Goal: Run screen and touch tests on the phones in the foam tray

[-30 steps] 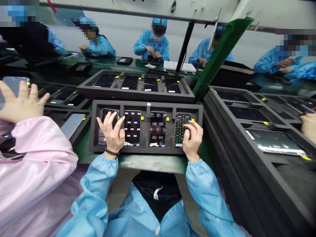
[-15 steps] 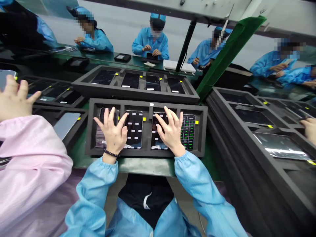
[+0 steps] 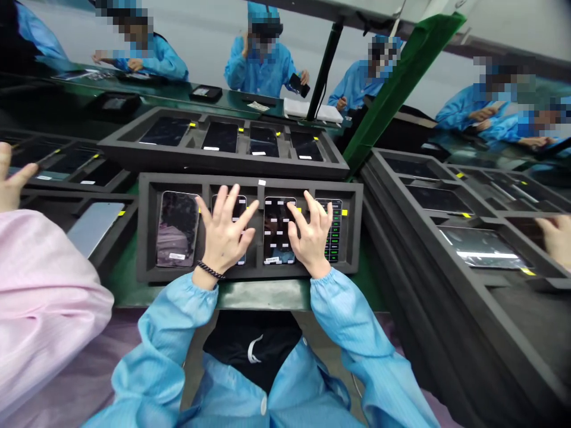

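Observation:
A black foam tray (image 3: 151, 232) right in front of me holds four smartphones in a row. My left hand (image 3: 225, 229), fingers spread and empty, covers most of the second phone (image 3: 236, 205). My right hand (image 3: 312, 232), also spread and empty, lies over the right side of the third phone (image 3: 276, 232), close to the fourth phone (image 3: 333, 229), whose screen shows rows of green text. The leftmost phone (image 3: 177, 229) is uncovered. A beaded black bracelet (image 3: 211, 270) circles my left wrist.
Beyond my tray, a foam tray (image 3: 223, 160) holds dark phones, and similar trays lie left and right. A co-worker's pink sleeve (image 3: 40, 279) fills the lower left. Another hand (image 3: 555, 241) enters at right. Blue-gowned people sit across the green bench (image 3: 223, 294).
My left hand has shifted right, from the first two phones onto the second. My right hand has moved left from the fourth phone to the third. The co-worker's hand has drawn toward the left edge.

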The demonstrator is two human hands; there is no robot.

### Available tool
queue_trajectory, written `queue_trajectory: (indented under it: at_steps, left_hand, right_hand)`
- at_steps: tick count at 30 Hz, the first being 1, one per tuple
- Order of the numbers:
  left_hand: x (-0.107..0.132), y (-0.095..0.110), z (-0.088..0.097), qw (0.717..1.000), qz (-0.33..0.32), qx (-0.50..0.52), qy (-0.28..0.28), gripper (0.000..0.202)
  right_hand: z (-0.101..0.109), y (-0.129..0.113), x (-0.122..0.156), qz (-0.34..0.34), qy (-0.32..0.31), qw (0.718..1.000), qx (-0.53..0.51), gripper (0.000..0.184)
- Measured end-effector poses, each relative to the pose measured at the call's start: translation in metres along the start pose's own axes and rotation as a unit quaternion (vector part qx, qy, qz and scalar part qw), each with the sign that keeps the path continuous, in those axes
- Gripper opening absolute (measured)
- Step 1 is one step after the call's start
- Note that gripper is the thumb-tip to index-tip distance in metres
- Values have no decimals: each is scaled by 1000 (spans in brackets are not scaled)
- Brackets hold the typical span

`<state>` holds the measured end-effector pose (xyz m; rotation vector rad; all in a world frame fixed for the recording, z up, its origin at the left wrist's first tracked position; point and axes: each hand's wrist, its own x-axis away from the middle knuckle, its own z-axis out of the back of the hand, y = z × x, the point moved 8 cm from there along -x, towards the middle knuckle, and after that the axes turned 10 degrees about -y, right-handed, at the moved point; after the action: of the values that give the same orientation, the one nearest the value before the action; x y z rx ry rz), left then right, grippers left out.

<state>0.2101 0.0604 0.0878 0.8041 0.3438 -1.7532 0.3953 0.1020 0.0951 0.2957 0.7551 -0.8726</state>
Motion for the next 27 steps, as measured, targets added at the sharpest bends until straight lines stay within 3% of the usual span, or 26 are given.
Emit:
queue_trajectory:
  at_steps: [3, 6, 9, 14, 19, 23, 27]
  left_hand:
    - [-14, 16, -18, 999, -9, 6, -50, 53]
    - [-19, 18, -25, 998, -4, 0, -59, 51]
    - [-21, 21, -23, 999, -23, 3, -40, 53]
    - [-20, 31, -22, 997, -64, 12, -29, 51]
    - [-5, 36, -20, 994, -102, 20, -16, 48]
    - [3, 34, -21, 994, -102, 6, -46, 45]
    - [12, 37, -11, 995, -96, 11, -38, 48]
  right_hand:
    - [-2, 1, 0, -11, -7, 1000, 2, 36]
    - [-3, 4, 1, -31, -5, 999, 10, 36]
    - [-7, 5, -1, -40, -24, 999, 17, 37]
    - [-13, -5, -5, 20, -80, 996, 28, 41]
    - [5, 1, 12, 24, -21, 999, -7, 35]
    - [4, 0, 24, 41, -50, 998, 7, 35]
    - [5, 0, 30, 41, -56, 998, 7, 33]
